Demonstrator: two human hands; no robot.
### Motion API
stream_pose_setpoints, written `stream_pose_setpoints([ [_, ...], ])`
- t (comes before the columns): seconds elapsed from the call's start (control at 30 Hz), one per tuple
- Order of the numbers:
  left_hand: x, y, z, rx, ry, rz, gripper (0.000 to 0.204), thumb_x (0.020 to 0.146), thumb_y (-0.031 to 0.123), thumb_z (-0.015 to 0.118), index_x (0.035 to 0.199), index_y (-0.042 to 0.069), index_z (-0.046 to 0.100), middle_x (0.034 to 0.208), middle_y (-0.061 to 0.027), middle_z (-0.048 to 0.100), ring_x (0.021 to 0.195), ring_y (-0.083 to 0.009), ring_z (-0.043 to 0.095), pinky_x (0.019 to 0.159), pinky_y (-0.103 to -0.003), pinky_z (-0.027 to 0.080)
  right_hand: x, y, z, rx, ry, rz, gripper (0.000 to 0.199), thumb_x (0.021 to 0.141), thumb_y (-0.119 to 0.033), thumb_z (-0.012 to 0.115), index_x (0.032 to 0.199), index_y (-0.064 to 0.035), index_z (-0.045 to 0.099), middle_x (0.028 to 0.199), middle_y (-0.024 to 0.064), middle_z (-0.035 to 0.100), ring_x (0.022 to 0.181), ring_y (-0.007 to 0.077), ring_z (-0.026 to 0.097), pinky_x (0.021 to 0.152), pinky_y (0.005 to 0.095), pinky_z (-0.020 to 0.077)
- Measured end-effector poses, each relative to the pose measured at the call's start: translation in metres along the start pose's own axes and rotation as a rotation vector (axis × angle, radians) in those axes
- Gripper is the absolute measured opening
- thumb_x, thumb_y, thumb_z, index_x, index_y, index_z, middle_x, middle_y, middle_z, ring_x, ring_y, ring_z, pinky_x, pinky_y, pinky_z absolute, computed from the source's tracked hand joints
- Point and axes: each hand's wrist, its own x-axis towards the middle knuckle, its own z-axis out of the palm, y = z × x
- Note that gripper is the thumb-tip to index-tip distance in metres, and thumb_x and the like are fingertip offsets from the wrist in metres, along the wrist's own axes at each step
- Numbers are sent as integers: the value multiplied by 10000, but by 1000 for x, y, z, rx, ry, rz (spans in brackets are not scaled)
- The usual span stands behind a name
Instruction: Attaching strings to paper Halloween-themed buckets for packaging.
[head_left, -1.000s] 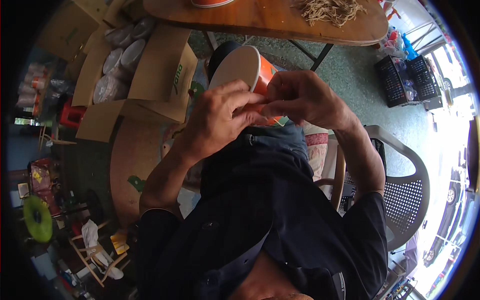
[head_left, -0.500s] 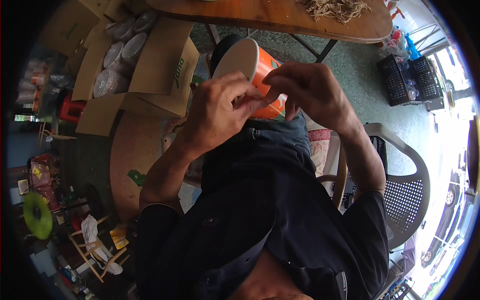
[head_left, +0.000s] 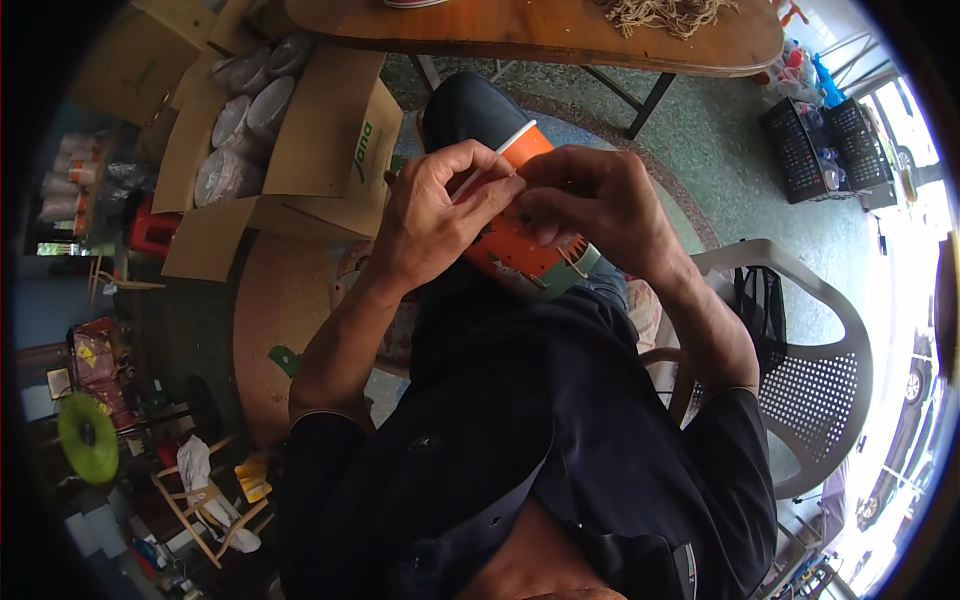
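An orange paper tub point(head_left: 515, 262) with a green band at its lower end and a white rim lies tilted across my lap. Over its side my left hand point(head_left: 440, 210) is closed in a pinch, thumb against forefinger. My right hand point(head_left: 605, 205) has its fingers bent in and meets the left one's fingertips. A thin pale string runs between the two pinches; most of it is hidden by the fingers. Part of the tub's wall and its mouth are covered by my hands. Light thin strands or marks show near the green band.
A wooden table point(head_left: 540, 35) stands ahead, with a heap of beige cords point(head_left: 670, 14) on it. At left an open cardboard box point(head_left: 325, 130) holds several wrapped tubs point(head_left: 228, 178). Black crates point(head_left: 815, 150) and a grey chair point(head_left: 815, 400) are at right.
The tub has turned and tipped, so its white mouth no longer faces up to the left and its green-banded end shows nearer me. My fingertips have come together over it.
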Motion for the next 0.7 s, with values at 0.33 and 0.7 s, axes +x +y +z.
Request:
stream_pose_setpoints([
  [0.33, -1, -8, -9, -173, -105, 49, 371, 969, 23, 651, 1330, 4, 568, 1127, -113, 725, 1014, -101, 653, 888, -271, 513, -3, 17, -31, 281, 8, 161, 196, 1039, -141, 622, 1117, 39, 621, 950, 70, 706, 739, 122, 712, 723, 280, 628],
  [0.7, -5, 14, -33, -13, -147, -106, 399, 966, 61, 712, 1331, -50, 595, 1025, -138, 780, 929, -127, 729, 835, -269, 568, -8, 11, -24, 70, 34, 19, 253, 1034, -228, 659, 1054, 22, 695, 767, 25, 658, 675, 83, 629, 669, 249, 544],
])
